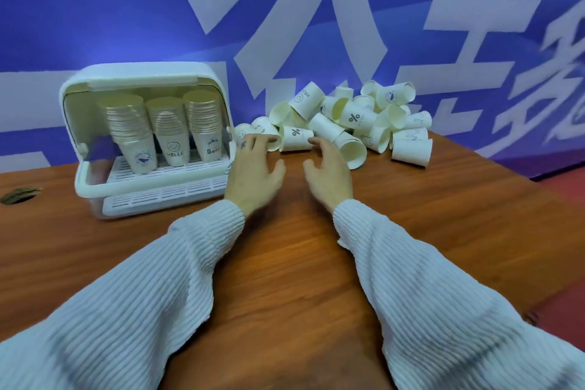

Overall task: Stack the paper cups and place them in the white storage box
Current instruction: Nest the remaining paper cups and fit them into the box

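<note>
1. My hands, left hand (258,168) and right hand (329,169), reach empty, fingers loosely spread, toward the loose paper cups (348,123) at one o'clock.
2. Next I judge: gather cups, nest them, then carry them to the white storage box (148,139) at ten o'clock, beside its three stacks (164,127).

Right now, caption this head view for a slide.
Both hands reach toward loose paper cups beside a white box holding three stacks.

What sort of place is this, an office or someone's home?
Probably an office or event room, not a home. A big blue banner with huge white lettering covers the wall, the wooden table looks like a desk, and plain paper cups lie piled beside a white storage box.
</note>
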`<state>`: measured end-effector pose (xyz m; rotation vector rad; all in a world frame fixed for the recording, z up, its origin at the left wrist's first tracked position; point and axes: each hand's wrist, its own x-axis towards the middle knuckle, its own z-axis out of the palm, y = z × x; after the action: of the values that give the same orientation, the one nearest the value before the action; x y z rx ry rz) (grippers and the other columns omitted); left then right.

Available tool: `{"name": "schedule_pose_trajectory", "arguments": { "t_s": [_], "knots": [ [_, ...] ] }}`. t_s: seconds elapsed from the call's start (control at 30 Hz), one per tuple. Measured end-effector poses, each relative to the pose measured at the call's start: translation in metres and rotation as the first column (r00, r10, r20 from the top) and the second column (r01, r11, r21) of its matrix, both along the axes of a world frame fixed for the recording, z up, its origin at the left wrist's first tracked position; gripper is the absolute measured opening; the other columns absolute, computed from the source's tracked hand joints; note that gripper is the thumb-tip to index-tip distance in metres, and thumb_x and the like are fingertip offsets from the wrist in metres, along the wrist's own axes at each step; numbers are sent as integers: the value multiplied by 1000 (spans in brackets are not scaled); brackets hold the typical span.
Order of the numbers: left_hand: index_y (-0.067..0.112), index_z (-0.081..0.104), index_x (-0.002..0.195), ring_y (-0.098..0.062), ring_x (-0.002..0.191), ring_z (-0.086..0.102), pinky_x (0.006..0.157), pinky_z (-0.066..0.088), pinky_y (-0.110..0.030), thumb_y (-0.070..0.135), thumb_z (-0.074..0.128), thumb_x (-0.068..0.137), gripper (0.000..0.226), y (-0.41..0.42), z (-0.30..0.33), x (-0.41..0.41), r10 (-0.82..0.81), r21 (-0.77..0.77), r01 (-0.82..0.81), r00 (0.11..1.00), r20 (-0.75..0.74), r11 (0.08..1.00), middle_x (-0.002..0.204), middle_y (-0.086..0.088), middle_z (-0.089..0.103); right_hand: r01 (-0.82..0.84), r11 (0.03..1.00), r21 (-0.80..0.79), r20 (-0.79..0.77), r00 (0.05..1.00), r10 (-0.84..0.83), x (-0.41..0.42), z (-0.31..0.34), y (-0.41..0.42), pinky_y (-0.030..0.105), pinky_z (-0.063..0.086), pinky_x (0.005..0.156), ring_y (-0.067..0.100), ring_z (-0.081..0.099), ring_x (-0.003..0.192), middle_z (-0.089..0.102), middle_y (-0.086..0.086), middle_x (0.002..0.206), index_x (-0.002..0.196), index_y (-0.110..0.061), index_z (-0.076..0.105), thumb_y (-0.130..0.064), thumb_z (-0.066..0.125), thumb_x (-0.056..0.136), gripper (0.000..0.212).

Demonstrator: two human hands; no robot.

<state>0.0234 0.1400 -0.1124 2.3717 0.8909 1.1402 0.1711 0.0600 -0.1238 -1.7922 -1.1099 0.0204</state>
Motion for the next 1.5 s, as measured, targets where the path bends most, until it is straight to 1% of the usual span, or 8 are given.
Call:
{"name": "schedule_pose_trajectory", "arguments": {
  "t_s": [0.27,0.4,0.57,0.83,1.13,1.27,1.37,1.5],
  "knots": [
    [23,41,152,-20,133,47,109,37,-34,41,65,93,66,-24,-32,83,-101,-349,80,994,-43,934,149,-5,41,360,933,1,130,925,-357,94,-24,-10,37,42,103,26,50,130,54,1,144,143,-23,55,-16,54,97,47],
    [26,35,155,-20,134,47,111,39,-37,46,63,94,71,-19,-40,90,-82,-331,61,995,-50,942,152,-4,40,287,956,-63,132,952,-277,116,-25,7,44,48,100,24,54,130,54,0,148,148,-25,50,-16,53,99,50],
    [24,29,158,-21,135,46,106,38,-32,44,62,93,75,-20,-43,93,-76,-232,40,986,-151,972,154,-5,37,353,936,-12,147,926,-347,115,-22,7,34,38,73,25,61,97,65,0,116,113,-20,59,-14,53,96,19],
    [28,10,163,-29,156,13,120,26,-49,29,75,81,105,-30,-43,90,68,171,-17,953,-294,985,170,-7,17,121,982,145,-235,968,-85,88,-17,-20,28,49,73,11,66,82,70,-6,86,98,-26,63,-18,61,94,9],
    [20,48,140,-27,126,51,113,33,-44,32,81,69,79,-38,-41,82,146,284,-71,955,-256,956,132,-5,57,-12,984,180,-409,909,86,79,-20,-49,40,57,82,17,72,86,77,0,86,89,-12,78,-31,73,94,21],
    [19,50,135,-27,119,53,107,37,-42,33,82,71,73,-41,-39,78,192,251,-126,946,-260,960,130,-6,53,96,963,252,-496,867,43,77,-18,-60,36,52,70,17,65,78,71,2,85,89,-11,70,-38,64,98,29],
    [19,44,143,-28,120,53,106,37,-43,34,80,74,79,-44,-41,73,216,257,-147,940,-265,955,132,-6,53,230,915,332,-637,770,37,78,-13,-64,29,48,69,11,60,76,69,-2,91,94,-21,66,-12,56,100,15],
    [19,45,142,-27,121,53,107,35,-41,36,77,75,76,-47,-38,71,247,269,-189,948,-202,944,132,-5,55,417,889,190,-711,683,-168,80,-12,-65,26,50,50,22,66,61,71,6,97,111,-13,65,-7,47,97,23]
  ]
}}
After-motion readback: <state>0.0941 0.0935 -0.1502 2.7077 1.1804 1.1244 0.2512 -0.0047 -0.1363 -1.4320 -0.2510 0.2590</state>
